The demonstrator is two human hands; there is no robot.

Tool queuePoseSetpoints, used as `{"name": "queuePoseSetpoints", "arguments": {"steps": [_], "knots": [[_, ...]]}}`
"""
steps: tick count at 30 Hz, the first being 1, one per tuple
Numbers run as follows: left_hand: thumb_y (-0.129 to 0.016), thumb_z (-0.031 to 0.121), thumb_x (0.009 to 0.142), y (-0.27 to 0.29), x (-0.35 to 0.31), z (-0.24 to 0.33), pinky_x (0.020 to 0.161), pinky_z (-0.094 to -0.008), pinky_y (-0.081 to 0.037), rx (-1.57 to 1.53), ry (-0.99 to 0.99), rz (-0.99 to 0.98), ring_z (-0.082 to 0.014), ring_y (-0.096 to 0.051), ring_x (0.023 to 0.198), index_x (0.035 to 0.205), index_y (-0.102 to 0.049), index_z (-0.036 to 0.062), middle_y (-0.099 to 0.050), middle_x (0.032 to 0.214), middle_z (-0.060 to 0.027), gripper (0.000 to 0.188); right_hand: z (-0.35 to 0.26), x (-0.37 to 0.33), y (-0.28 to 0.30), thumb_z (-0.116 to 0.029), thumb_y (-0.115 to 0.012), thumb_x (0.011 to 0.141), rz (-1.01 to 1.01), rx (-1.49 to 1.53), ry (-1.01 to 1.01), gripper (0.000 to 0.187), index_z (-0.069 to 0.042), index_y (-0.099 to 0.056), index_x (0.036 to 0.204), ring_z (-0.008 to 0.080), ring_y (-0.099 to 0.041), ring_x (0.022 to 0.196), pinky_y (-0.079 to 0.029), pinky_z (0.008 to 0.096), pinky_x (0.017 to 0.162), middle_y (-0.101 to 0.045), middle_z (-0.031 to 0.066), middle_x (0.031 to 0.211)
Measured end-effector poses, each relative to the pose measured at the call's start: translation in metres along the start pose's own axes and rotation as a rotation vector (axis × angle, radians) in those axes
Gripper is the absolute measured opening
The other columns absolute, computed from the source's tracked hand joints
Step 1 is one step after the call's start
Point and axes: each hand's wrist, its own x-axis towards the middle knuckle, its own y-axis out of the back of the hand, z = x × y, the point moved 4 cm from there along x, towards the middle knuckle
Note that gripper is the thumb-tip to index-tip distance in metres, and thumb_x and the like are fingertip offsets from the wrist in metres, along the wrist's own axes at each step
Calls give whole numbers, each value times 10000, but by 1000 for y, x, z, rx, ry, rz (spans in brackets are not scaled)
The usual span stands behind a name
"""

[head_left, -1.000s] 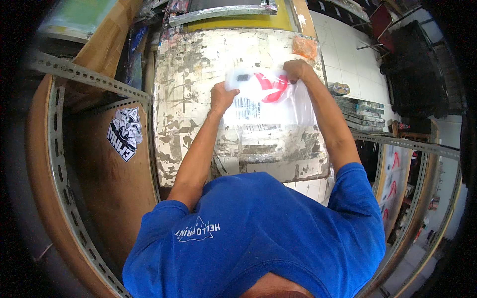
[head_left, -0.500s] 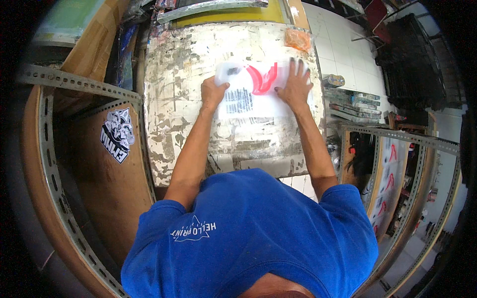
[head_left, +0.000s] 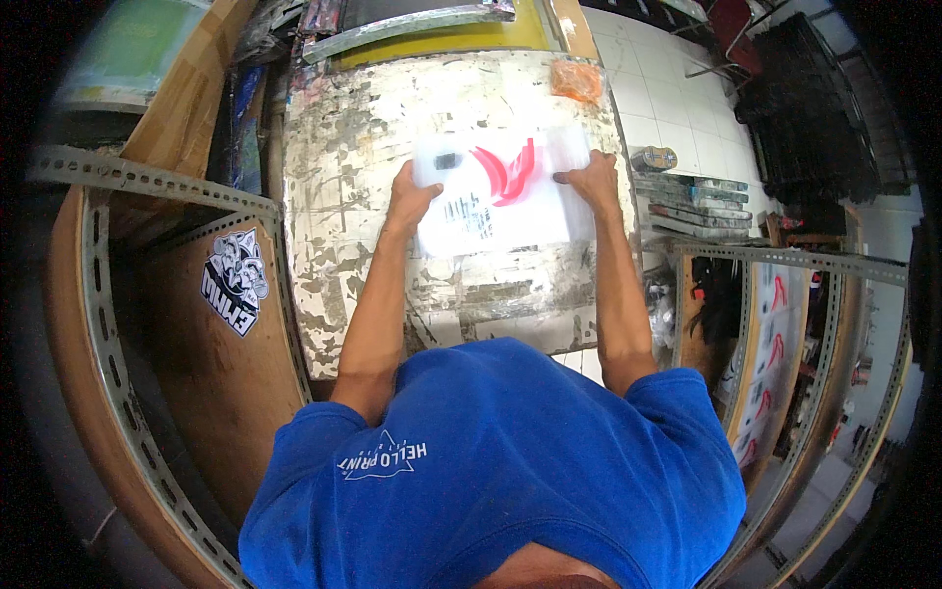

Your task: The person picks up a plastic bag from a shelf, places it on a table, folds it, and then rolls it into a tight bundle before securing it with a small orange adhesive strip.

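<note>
A whitish translucent plastic sheet point(head_left: 535, 221), printed with pink curved strokes and dark marks, is in front of me over the worktable point(head_left: 343, 187). I cannot tell whether it is one layer or several. At its left edge, my left hand point(head_left: 412, 199) grips it, thumb on top and the other fingers curled at the side. My right hand point(head_left: 592, 185) pinches the right edge the same way, with its thumb pointing inward over the sheet. The undersides of both grips are hidden.
An orange plastic packet point(head_left: 576, 80) lies at the table's far right corner. Behind it is a yellow screen frame point(head_left: 442, 34). Slotted metal racks stand left point(head_left: 157, 162) and right point(head_left: 795, 259); the right one holds pink-printed sheets point(head_left: 775, 348). Stacked frames point(head_left: 702, 201) sit on the tiled floor.
My right hand has gone from lying spread on the sheet to gripping its right edge. The sheet has shifted slightly left and toward me, and my left hand has moved with it.
</note>
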Motion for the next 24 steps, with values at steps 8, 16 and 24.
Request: {"name": "queuePoseSetpoints", "arguments": {"steps": [8, 16, 24], "knots": [[-655, -51, 808, 2, -27, 11, 814, -366, -565, -215, 271, 171, -257, -672, 930, 1247, -459, -85, -604, 1159, -219, 482, -15, -2, -1, -276, -850, 547, -134, 123, 8, 746, 54, -567, 1153, 372, -644, 989, -507, 415, 849, -660, 263, 1040], [-656, -5, 817, -1, -35, -10, 760, -316, -521, -64, 127, 158, -188, -662, 850, 1104, -656, -28, -703, 982, -136, 288, -19, -9, -6, -181, -809, 539, -259, 330, 58, 617, 57, -622, 1077, 322, -658, 856, -516, 365, 807, -684, 199, 961], [-642, 4, 835, 12, -34, -6, 777, -303, -506, 50, 32, 222, -170, -654, 849, 1105, -664, -19, -708, 974, -115, 272, -8, -22, -13, -16, -806, 529, -353, 703, 62, 575, 45, -611, 1067, 251, -661, 874, -523, 345, 795, -693, 146, 955]]}}
